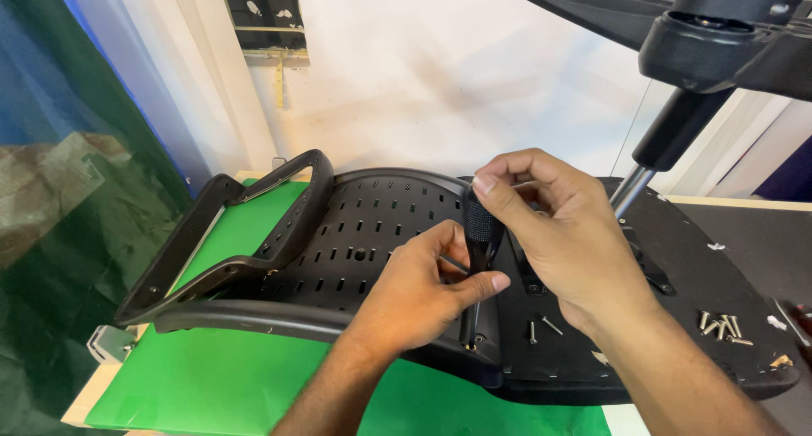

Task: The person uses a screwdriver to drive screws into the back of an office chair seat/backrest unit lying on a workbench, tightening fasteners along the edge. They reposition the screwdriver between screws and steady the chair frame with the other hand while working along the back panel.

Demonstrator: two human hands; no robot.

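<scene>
both hands hold the screwdriver [479,233]: right hand [554,233] grips its handle, left hand [423,288] pinches the shaft; tip hidden against the chair seat [643,334].

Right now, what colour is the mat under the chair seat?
Bright green mat, plain and unpatterned; the head view shows it best.

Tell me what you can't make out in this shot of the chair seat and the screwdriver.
Head view only:
- Screwdriver tip: blurred, so its contact with the fastener below is unclear.
- Left hand palm and fingertips: turned away, behind the shaft.
- Right hand covers part of the seat underside and its mounting plate.
- Chair base: cut off by the top edge.
- Loose screws: too small to tell apart.
</scene>
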